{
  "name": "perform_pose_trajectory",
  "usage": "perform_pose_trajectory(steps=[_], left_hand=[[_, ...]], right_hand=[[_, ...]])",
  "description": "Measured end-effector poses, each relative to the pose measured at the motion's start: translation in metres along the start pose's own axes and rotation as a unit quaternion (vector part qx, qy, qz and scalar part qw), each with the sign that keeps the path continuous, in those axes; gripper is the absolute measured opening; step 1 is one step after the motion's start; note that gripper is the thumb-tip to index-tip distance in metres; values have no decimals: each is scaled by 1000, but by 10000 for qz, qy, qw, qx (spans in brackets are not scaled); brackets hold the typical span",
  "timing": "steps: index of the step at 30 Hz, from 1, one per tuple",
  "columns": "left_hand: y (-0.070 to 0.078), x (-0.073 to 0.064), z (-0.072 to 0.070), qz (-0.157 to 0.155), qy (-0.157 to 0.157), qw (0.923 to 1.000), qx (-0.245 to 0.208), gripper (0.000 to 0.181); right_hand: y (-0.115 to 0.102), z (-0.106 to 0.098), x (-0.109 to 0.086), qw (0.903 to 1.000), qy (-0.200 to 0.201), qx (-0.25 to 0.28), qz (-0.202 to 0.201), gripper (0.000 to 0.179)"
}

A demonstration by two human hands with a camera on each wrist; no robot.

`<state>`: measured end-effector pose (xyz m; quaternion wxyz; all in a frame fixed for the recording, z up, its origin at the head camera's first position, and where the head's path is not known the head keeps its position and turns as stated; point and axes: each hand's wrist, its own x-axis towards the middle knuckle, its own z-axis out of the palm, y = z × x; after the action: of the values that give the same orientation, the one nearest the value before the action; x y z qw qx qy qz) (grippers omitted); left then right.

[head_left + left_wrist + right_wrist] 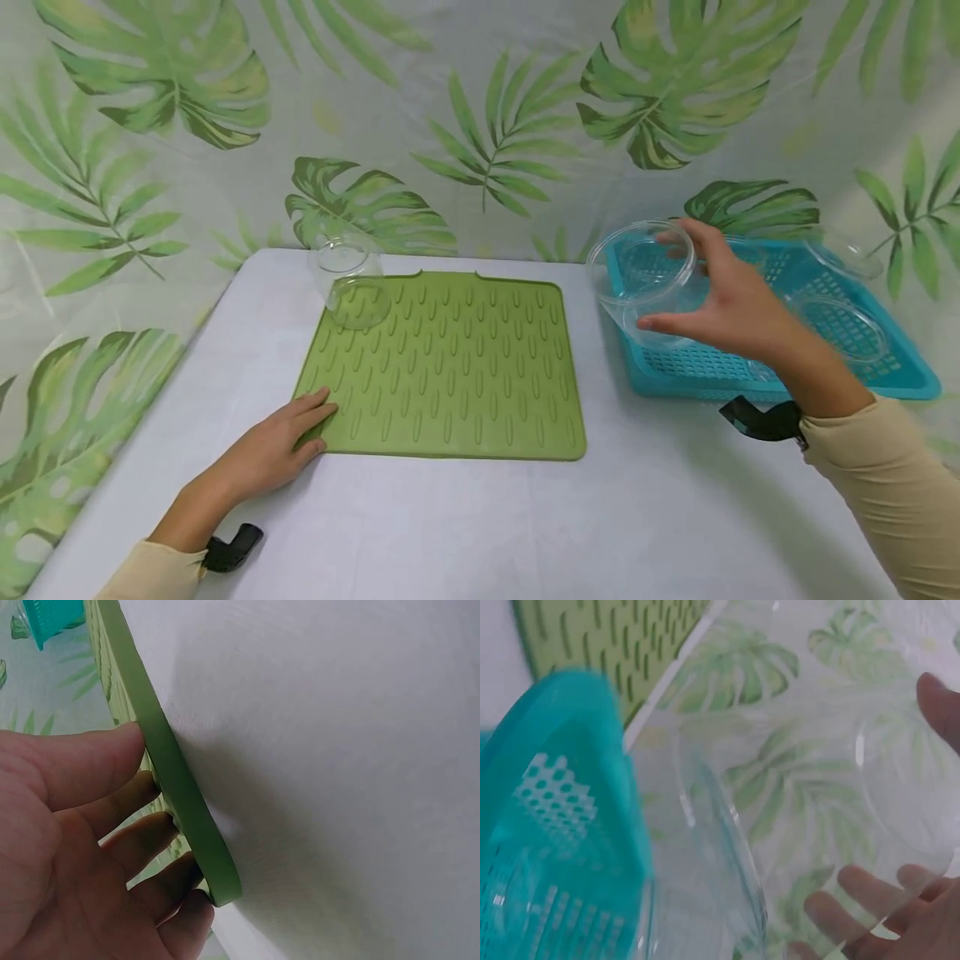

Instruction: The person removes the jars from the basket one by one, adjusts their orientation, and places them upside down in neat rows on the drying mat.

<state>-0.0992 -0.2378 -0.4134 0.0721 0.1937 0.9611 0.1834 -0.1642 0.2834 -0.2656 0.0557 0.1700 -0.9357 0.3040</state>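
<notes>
My right hand (723, 304) grips a clear plastic cup (645, 271) with a wide rim, thumb on the near side and fingers round the far side. The cup is held in the air over the left end of a blue basket (757, 387). In the right wrist view, fingertips (866, 892) press on its transparent wall. At the front left corner of a green ridged mat (457, 375), my left hand (273, 442) rests with fingertips touching its edge. Another clear cup (360, 300) stands on the mat's back left corner, seemingly upside down.
More clear containers are in the basket, including a round-rimmed one (840, 329) at the right and another (843, 254) near the back rim. The basket has perforated walls. A white cloth (465, 525) covers the table, and a leaf-print sheet (495, 108) hangs behind it.
</notes>
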Motion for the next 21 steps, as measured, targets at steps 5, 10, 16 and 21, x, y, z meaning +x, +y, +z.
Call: perform_pose_trajectory(steps=[5,10,16,21], left_hand=[[0,0,1,-4,17,10000,25,51],[1,-2,2,-36,12,10000,39,51],[1,-5,4,-61,-11,10000,78,51],[2,-1,3,7,72,9999,115,51]], right_hand=[[-18,17,12,9996,-151,-128,-216,106],[-38,38,23,9977,-307,-373,-474,107],[-51,59,38,9946,-424,-549,-770,108],[-51,70,50,9912,-416,-850,-929,109]])
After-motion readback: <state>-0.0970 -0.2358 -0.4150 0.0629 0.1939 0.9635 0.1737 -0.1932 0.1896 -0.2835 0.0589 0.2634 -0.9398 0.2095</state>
